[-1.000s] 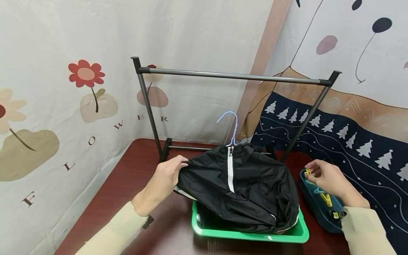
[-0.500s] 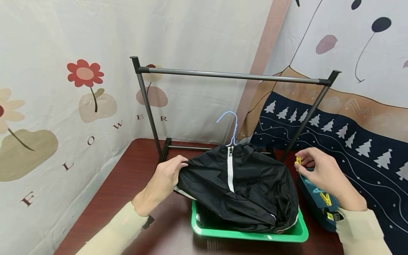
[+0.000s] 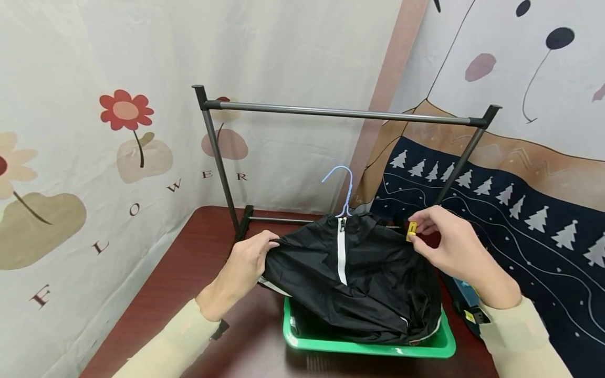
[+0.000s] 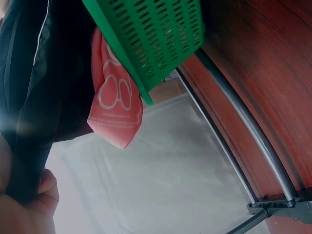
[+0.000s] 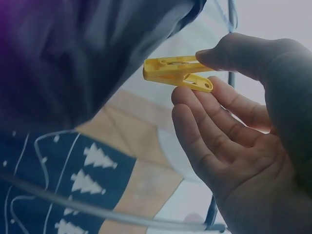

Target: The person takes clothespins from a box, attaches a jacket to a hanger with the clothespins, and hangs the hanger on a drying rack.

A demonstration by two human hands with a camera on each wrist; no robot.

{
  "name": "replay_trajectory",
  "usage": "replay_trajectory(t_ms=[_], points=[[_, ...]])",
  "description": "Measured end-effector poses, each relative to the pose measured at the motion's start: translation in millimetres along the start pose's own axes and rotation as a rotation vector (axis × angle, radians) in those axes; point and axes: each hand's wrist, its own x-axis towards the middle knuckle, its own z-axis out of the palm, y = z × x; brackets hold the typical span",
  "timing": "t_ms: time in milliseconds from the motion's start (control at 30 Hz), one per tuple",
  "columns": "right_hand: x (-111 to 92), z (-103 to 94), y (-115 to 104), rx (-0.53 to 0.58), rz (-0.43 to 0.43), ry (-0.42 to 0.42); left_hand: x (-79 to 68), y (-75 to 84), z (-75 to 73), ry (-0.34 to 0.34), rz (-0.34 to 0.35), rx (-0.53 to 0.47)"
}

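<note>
White fabric hanging (image 3: pixel 293 68) behind a reddish-brown wood-grained table (image 3: pixel 203 241)

The hanging bears a red, round-petalled flower (image 3: pixel 125 111), a cream flower (image 3: pixel 19 160) cut off by the left edge, and dark brown capital letters (image 3: pixel 174 185) spelling FLOWER. A dusty-pink stripe (image 3: pixel 396 68) separates it from a second hanging (image 3: pixel 520 131) in white, tan and navy, where white pine trees (image 3: pixel 538 218) stand in a row beneath a black oval balloon shape (image 3: pixel 560 38).

A homelike corner: a flower-printed hanging (image 3: pixel 293 58) and a tree-printed hanging (image 3: pixel 529 157) frame a reddish-brown desk (image 3: pixel 194 249).
</note>
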Motion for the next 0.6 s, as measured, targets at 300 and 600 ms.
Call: replay_trajectory(t_ms=[300, 600], points=[[24.1, 15.8, -24.8, 0.044, -0.089, -0.019, 0.5, 1.4, 0.0, 0.003, 0.004, -0.012], [42.7, 31.5, -45.1, 0.110, -0.175, 0.020, 1.5, 4.1, 0.1, -0.001, 0.004, -0.025]])
